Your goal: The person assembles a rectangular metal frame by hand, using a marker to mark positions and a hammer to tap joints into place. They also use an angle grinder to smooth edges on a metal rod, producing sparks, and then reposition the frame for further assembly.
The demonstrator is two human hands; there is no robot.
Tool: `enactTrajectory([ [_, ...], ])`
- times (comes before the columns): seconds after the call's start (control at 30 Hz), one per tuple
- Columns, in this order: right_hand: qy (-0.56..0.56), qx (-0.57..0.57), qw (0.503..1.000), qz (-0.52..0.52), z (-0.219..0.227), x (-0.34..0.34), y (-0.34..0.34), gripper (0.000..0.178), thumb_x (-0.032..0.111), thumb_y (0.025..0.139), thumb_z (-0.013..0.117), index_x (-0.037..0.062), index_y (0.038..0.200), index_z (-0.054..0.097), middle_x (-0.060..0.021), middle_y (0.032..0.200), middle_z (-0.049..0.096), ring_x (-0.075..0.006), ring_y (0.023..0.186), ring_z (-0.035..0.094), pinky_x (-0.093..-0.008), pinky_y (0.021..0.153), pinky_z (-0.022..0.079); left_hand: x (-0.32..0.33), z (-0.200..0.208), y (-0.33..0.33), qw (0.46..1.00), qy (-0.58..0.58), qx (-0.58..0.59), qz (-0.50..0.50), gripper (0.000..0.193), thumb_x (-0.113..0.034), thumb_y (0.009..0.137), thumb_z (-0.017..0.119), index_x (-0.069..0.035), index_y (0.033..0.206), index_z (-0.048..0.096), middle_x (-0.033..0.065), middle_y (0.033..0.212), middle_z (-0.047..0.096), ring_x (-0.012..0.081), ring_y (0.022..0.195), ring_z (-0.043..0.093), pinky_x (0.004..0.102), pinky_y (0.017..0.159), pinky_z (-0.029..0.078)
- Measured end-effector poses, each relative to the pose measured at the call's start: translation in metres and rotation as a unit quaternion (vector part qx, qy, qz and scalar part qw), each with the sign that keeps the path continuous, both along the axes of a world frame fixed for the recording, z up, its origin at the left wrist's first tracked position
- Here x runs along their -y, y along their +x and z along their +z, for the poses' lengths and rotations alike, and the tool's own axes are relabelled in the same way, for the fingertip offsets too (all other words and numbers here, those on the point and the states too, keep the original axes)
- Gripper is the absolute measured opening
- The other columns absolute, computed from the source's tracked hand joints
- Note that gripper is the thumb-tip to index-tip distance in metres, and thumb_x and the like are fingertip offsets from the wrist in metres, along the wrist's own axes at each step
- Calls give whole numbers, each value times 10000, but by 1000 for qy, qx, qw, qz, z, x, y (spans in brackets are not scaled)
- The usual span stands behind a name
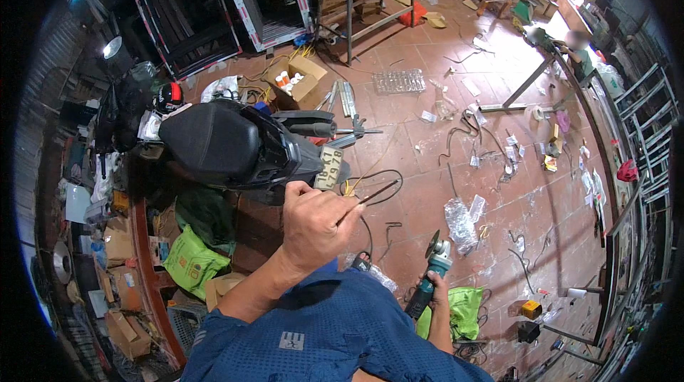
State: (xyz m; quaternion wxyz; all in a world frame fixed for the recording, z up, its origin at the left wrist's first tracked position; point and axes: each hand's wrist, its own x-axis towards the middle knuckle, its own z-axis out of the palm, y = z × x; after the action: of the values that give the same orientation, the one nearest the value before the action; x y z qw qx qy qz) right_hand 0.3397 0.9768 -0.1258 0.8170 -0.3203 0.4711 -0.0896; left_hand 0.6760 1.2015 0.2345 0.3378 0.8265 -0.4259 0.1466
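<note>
My left hand [317,229] is raised in front of my chest, its fingers closed round a thin dark rod [380,190]. The rod's free end points up and to the right; its exact kind I cannot make out. Lower and to the right, my right hand [439,295] grips a teal and black angle grinder [433,268] by its body. The grinder's disc [432,242] faces up and left, apart from the rod. Just beyond my left hand is the rear of a parked motorbike [214,141], with its licence plate [328,168] near my knuckles.
An open cardboard box [306,83] of small containers stands beyond the motorbike. Cables, plastic wrap [462,225] and scraps litter the tiled floor [420,147]. Green bags [194,261] lie near me. A long metal frame [605,239] runs along the right, where another person [583,61] is at the far end.
</note>
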Motion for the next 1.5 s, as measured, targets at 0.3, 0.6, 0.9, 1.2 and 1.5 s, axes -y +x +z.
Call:
enactTrajectory([
  [0.3,-48,10,998,50,26,23,22,447,164,850,734,76,1222,503,-164,946,704,-285,743,731,-450,649,639,-7,-109,123,999,18,46,12,94,-219,923,755,-125,921,751,34,821,726,252,762,670,442,914,402],
  [0.6,-155,29,972,172,94,58,121,494,265,771,795,47,1152,568,-136,924,706,-275,781,718,-413,712,615,-29,-240,214,993,95,58,39,206,-333,967,676,-153,894,742,61,836,712,273,845,659,460,891,393],
  [0.9,-165,63,942,285,143,54,263,619,349,763,841,-5,1200,582,-132,929,698,-265,814,719,-409,759,605,-29,-246,213,981,185,42,35,327,-430,963,666,-171,763,658,55,688,696,255,666,689,420,700,414],
  [1.2,-212,21,875,434,147,45,366,594,400,722,824,-2,1107,618,-120,925,682,-240,811,697,-392,741,586,-25,-257,214,990,110,66,51,336,-421,932,703,-165,728,630,41,651,644,230,653,649,393,722,420],
  [1.5,-211,18,872,441,121,38,374,609,423,722,813,-4,1113,624,-127,938,686,-243,826,700,-390,761,584,-20,-258,212,990,122,18,65,317,-423,927,706,-172,735,677,40,660,683,237,687,687,421,768,438],
])
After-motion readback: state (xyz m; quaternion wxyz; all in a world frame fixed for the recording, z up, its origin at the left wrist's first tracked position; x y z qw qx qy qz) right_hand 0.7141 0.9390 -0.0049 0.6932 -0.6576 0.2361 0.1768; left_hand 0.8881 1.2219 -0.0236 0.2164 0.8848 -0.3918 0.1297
